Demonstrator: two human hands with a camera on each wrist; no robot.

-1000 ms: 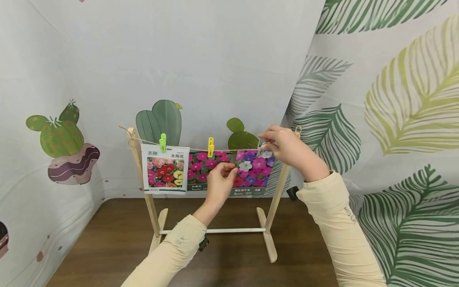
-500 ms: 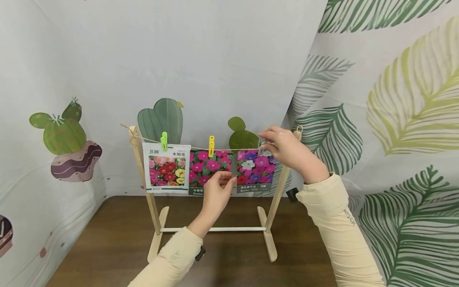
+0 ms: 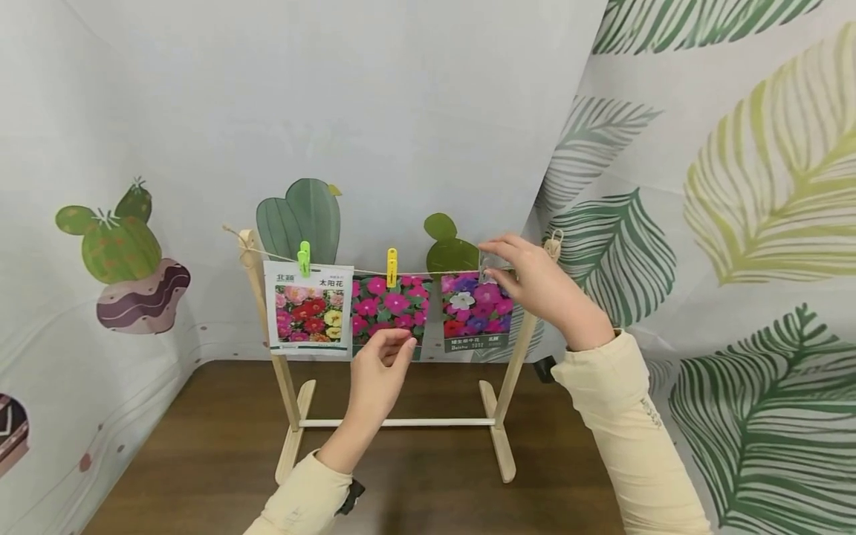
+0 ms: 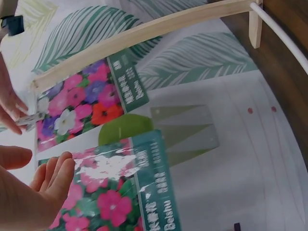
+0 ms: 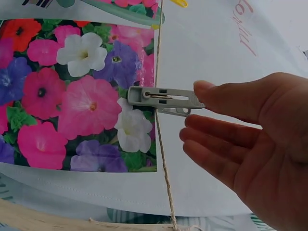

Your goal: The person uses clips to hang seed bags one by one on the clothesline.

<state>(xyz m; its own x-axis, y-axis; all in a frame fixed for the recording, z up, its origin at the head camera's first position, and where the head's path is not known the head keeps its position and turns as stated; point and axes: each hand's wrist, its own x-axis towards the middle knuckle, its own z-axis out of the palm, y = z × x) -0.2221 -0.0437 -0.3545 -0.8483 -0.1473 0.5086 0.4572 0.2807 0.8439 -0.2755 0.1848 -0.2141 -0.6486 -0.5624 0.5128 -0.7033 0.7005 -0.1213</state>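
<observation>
Three flower seed packets hang from a twine line: a white-bordered packet (image 3: 309,308) under a green clothespin (image 3: 304,258), a magenta-flowered packet (image 4: 113,204) under a yellow clothespin (image 3: 391,267), and a mixed petunia packet (image 5: 91,106). A grey clothespin (image 5: 161,98) clamps the petunia packet to the twine. My right hand (image 3: 542,286) is at this clothespin, the thumb at its handle end and the fingers spread apart from the thumb. My left hand (image 3: 377,371), holding nothing, is in front of the magenta packet's lower edge, fingers loosely bent.
The line (image 5: 166,178) runs between two wooden posts (image 3: 518,357) on flat feet, joined low down by a white rod (image 3: 438,422). The rack stands on a brown wooden table (image 3: 441,490). Cactus and leaf printed cloth (image 3: 428,111) hangs behind.
My left hand has left the petunia packet's edge and moved down and left. The petunia packet now hangs straighter. My right fingers have spread from the grey clothespin.
</observation>
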